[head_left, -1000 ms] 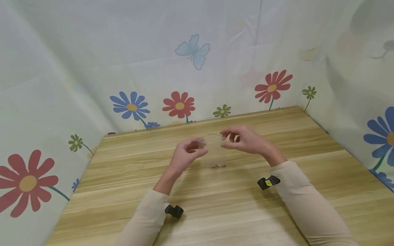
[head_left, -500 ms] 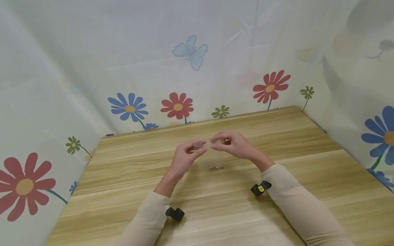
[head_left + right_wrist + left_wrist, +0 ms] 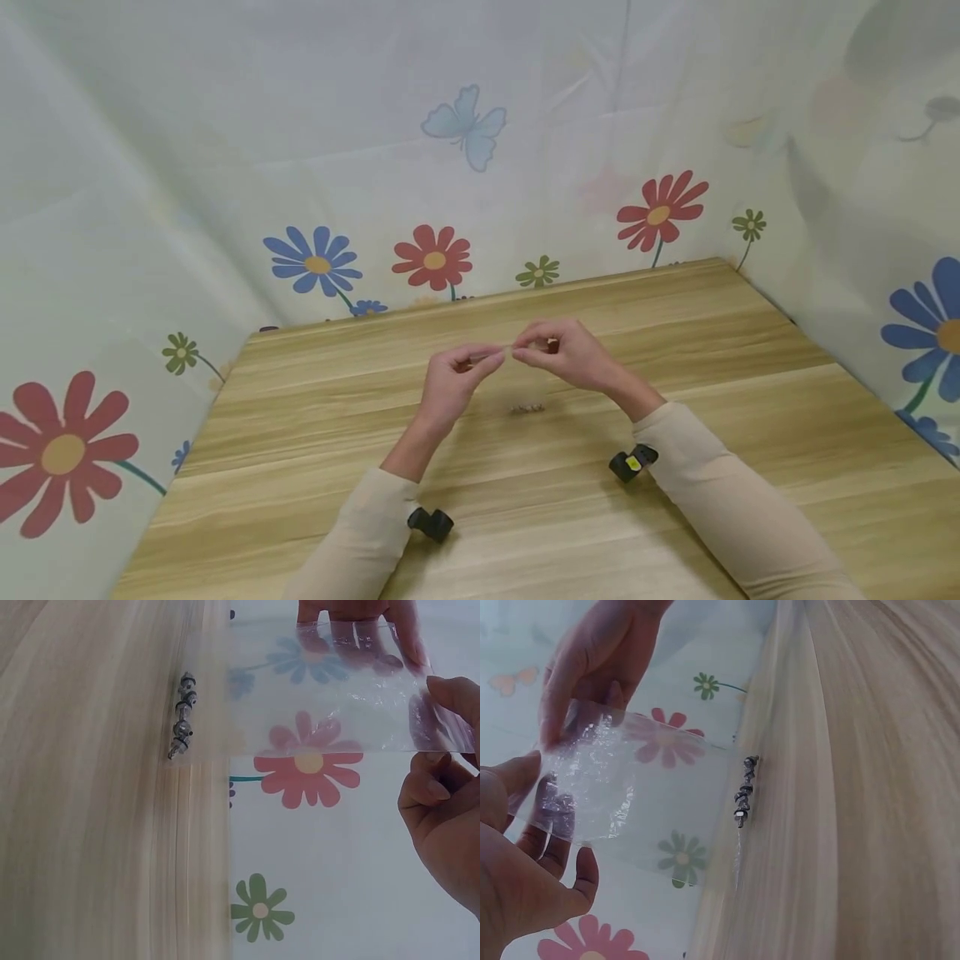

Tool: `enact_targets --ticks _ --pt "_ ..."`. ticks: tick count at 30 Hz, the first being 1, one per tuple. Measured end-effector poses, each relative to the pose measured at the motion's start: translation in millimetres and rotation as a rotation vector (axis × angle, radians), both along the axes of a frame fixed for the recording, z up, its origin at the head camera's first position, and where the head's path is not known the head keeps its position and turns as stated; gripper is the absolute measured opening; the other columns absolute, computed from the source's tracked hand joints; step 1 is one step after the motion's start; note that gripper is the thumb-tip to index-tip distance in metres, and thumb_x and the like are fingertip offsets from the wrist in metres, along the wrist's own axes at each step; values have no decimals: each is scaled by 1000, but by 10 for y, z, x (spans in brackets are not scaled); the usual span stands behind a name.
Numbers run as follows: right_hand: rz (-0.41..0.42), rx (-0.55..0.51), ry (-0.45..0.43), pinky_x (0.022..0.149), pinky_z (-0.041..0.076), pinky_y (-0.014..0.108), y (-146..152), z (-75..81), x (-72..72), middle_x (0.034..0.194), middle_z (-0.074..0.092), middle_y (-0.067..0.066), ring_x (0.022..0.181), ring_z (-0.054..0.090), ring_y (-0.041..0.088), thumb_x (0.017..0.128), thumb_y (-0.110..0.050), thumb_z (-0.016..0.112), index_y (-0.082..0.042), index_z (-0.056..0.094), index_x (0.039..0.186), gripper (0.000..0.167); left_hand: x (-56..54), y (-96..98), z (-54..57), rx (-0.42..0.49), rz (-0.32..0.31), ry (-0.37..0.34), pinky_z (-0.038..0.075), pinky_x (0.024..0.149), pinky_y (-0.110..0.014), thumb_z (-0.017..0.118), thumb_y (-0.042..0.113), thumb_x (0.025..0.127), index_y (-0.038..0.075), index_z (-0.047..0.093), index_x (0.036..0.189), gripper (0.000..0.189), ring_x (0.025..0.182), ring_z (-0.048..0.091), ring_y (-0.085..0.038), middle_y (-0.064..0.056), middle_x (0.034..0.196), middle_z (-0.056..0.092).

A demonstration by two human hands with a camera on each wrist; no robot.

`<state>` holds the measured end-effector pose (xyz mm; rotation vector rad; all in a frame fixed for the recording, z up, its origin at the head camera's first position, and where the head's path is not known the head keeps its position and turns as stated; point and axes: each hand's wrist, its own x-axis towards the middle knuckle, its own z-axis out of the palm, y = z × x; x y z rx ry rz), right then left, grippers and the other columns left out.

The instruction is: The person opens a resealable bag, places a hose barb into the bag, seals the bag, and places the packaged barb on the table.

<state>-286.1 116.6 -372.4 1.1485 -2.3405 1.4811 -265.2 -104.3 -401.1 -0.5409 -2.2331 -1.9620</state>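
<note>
A clear plastic bag (image 3: pixel 660 784) hangs between the two hands, with several small dark and silvery metal pieces (image 3: pixel 182 716) gathered along its bottom. My left hand (image 3: pixel 450 383) pinches the top edge on one side between thumb and fingers. On the other side my right hand (image 3: pixel 568 357) pinches the same edge, its fingertips close to those of the left. The film looks crinkled near the mouth in the left wrist view and hardly shows in the head view, where the metal pieces appear just below the hands, close over the tabletop.
A wood-grain table (image 3: pixel 315 467) stretches under both arms. Behind it and at the sides hangs pale cloth (image 3: pixel 337 108) printed with flowers and a butterfly. A black wrist camera (image 3: pixel 431 525) sits on the left sleeve, another wrist camera (image 3: pixel 632 462) on the right.
The right hand has moved left, bringing the fingertips close together. A second ago the bag's mouth was spread apart; now its top edge is drawn flat between the hands.
</note>
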Motion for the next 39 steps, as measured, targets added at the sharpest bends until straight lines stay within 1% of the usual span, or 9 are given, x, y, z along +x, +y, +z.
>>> enact_targets --ticks 3,7,11,18,22,26,29,35,39 --pt "-2 -2 16 55 32 26 -30 107 108 84 66 10 58 40 21 93 2 68 2 76 96 9 10 19 0 -9 -3 7 46 71 -29 77 32 90 10 78 106 27 87 63 -18 -2 107 74" --pt "2 0 42 56 32 26 -54 227 227 81 65 10 57 39 18 93 5 66 5 74 95 8 27 40 4 0 2 4 50 75 -29 77 32 90 10 79 105 27 88 66 -17 -2 106 74" --pt "0 9 65 55 32 27 -65 121 143 80 64 10 56 39 19 93 5 66 5 74 94 8 31 52 1 22 7 -4 53 85 -33 77 29 91 6 78 104 27 95 70 -20 -5 104 75" --pt "4 10 101 55 33 26 -56 -29 15 81 64 4 56 41 19 94 -4 69 -3 75 95 7 30 63 -8 46 21 1 54 84 -33 77 25 91 3 78 102 25 93 71 -23 -6 100 75" --pt "24 -4 140 55 33 27 -45 -23 20 80 64 0 55 40 17 95 -8 69 -9 76 94 7 43 69 -1 29 31 19 50 73 -27 76 25 91 4 78 101 23 83 68 -23 -5 99 75" --pt "32 8 142 55 34 27 -44 -12 23 82 65 -3 57 41 15 96 -10 69 -12 76 92 8 63 67 11 -2 38 35 37 57 -25 76 25 92 5 78 101 21 62 49 -14 -4 99 75" --pt "27 28 137 55 35 27 -49 -5 25 82 65 -5 58 42 13 95 -10 69 -12 75 90 8 75 68 22 -26 47 50 32 52 -24 76 25 91 6 78 100 20 58 41 -11 -4 100 74" --pt "30 70 136 55 34 28 10 48 20 83 66 -7 58 41 14 96 -12 69 -13 77 92 8 70 56 46 -79 57 82 34 53 -25 77 32 90 12 80 98 22 64 48 -14 0 98 75" --pt "26 107 111 55 35 27 92 71 13 81 65 -8 58 42 13 95 -12 70 -14 77 92 8 58 11 50 -97 57 53 41 59 -26 79 34 87 14 81 95 22 75 62 -17 1 95 76"
